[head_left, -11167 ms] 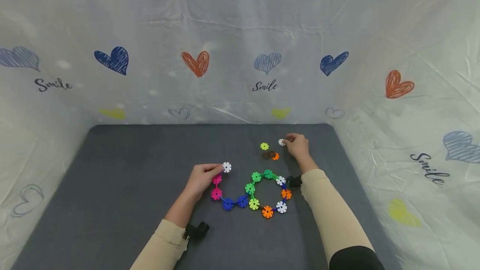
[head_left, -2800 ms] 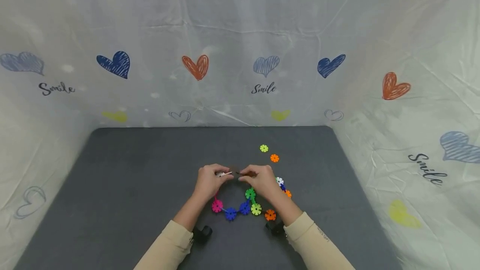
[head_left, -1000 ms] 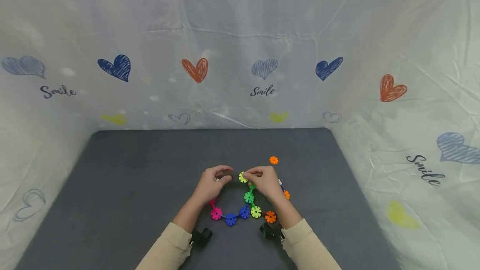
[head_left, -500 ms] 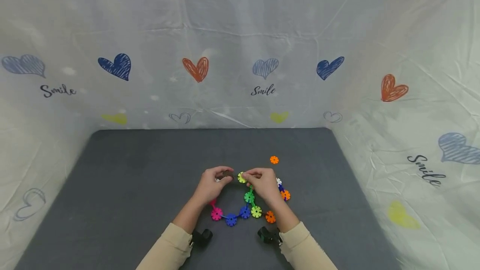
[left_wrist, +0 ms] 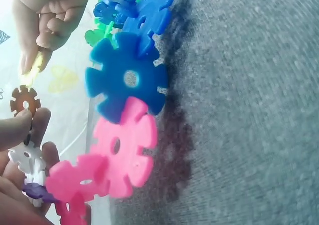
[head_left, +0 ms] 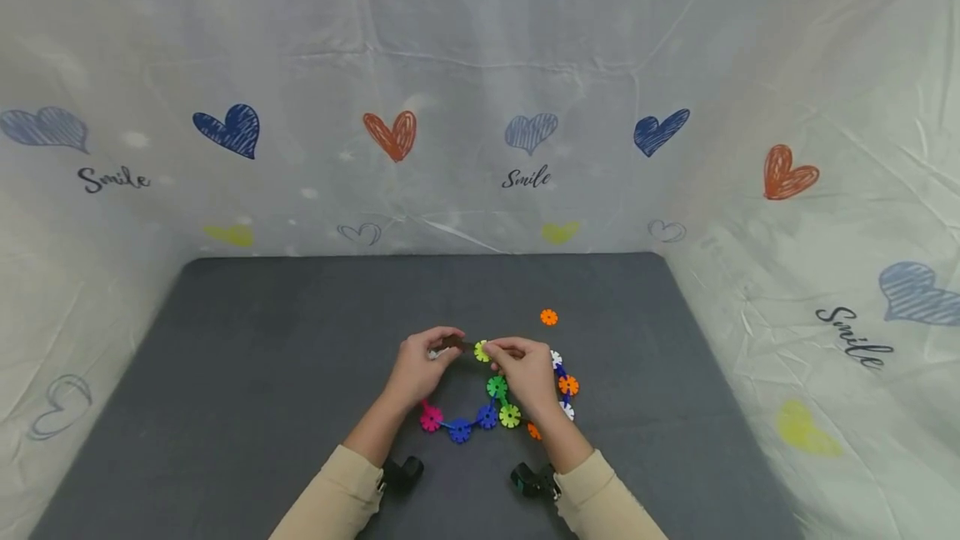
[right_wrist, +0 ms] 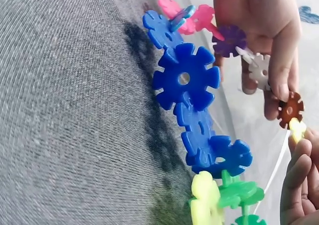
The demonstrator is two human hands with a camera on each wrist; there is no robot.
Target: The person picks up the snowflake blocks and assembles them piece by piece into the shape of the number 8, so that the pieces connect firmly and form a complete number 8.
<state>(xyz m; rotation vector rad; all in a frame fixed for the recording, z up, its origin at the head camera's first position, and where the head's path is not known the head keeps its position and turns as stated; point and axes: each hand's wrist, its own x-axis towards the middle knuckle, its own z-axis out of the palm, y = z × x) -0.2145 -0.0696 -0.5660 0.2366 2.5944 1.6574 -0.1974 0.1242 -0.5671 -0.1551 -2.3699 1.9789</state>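
Note:
My left hand (head_left: 423,367) pinches a brown snowflake disc (right_wrist: 291,109) at the raised end of a chain of notched plastic discs. From that end the chain runs through a white disc (right_wrist: 259,73), a purple disc (right_wrist: 230,42) and pink discs (left_wrist: 124,153) to blue discs (left_wrist: 127,78). Between its thumb and fingers my right hand (head_left: 528,375) pinches a yellow snowflake disc (head_left: 482,351). The yellow disc's edge meets the brown one's; how deep the slots engage cannot be told. Green discs (head_left: 497,387) join the blue part to a ring, partly hidden under my right hand.
One loose orange disc (head_left: 549,317) lies on the grey table (head_left: 300,323) behind my right hand. Orange and white discs (head_left: 568,385) of the ring show beside my right wrist. A pale curtain (head_left: 450,48) with printed hearts stands behind and beside the table.
The yellow and brown discs, earlier loose at the back right, are now in my hands. Over the last second the yellow disc has shifted slightly left, up to the brown one.

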